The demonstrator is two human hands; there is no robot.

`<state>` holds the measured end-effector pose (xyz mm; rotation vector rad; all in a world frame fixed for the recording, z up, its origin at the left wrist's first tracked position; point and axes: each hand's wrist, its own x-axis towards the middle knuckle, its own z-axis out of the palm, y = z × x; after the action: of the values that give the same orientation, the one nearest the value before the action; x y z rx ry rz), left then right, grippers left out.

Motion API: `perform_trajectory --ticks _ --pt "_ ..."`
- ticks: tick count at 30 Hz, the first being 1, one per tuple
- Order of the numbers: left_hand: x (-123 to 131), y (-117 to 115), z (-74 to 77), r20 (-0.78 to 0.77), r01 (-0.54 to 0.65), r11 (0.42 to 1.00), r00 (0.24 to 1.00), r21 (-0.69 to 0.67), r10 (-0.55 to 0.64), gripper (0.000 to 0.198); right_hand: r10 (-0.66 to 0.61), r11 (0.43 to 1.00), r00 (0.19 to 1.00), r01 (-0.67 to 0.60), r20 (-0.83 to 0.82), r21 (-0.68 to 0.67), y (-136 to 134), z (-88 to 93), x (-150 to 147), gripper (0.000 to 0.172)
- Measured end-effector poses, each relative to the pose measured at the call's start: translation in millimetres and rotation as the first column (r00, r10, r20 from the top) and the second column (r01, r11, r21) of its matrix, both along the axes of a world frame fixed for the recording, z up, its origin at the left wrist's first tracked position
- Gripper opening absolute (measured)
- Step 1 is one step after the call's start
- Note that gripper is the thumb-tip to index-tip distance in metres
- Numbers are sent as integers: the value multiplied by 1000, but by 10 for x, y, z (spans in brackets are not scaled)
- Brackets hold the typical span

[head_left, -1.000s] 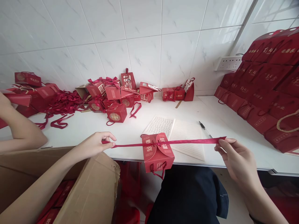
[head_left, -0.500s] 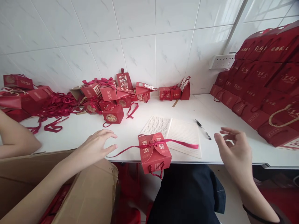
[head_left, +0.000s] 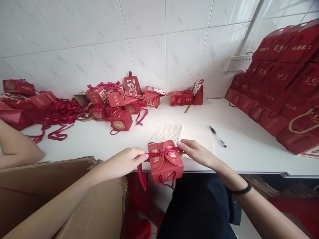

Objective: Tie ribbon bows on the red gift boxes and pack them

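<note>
A red gift box (head_left: 166,167) with gold lettering sits at the near edge of the desk (head_left: 249,156), its rounded flaps meeting on top and a twisted cord handle (head_left: 169,181) hanging down its front. A dark pink ribbon (head_left: 166,152) runs across the top of the box, from one side to the other. The left hand (head_left: 134,156) is at the box's left side, its grip closed, thumb against fingers, with the ribbon pinched between them; a length of ribbon dangles below this hand. The right hand (head_left: 193,150) is at the opposite side, its grip likewise closed on the ribbon, between thumb and bent fingers.

Just behind the box lies an open notebook (head_left: 168,131), its left page covered in handwriting, with a pen (head_left: 217,136) to its right. Farther back, toward the tiled wall (head_left: 149,23), stands a cluster of small red boxes (head_left: 116,98), with a heap of loose ribbons (head_left: 65,111) to its left. Many more boxes form a tall stack (head_left: 276,86) at the right, near a power strip (head_left: 238,63). An open cardboard carton (head_left: 97,202) is below the left forearm, and another person's arm (head_left: 20,142) shows at the left edge.
</note>
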<state>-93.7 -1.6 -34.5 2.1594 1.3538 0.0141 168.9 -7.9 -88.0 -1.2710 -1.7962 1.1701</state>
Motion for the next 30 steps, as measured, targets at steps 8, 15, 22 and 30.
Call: perform_trajectory --ticks 8,15,22,30 --pt "-46 121 -11 181 33 968 983 -249 13 35 14 996 984 -29 -179 -83 -28 45 0 44" --pt "-35 121 11 156 69 921 988 -382 -10 37 -8 995 979 -12 -203 -95 -9 41 47 46" --pt "-52 132 -39 151 123 914 986 -387 -69 38 -34 995 990 20 -134 -100 -26 73 78 52" --pt "4 107 29 104 88 931 993 -355 -54 34 -86 992 994 79 -70 -99 -47 48 124 55"
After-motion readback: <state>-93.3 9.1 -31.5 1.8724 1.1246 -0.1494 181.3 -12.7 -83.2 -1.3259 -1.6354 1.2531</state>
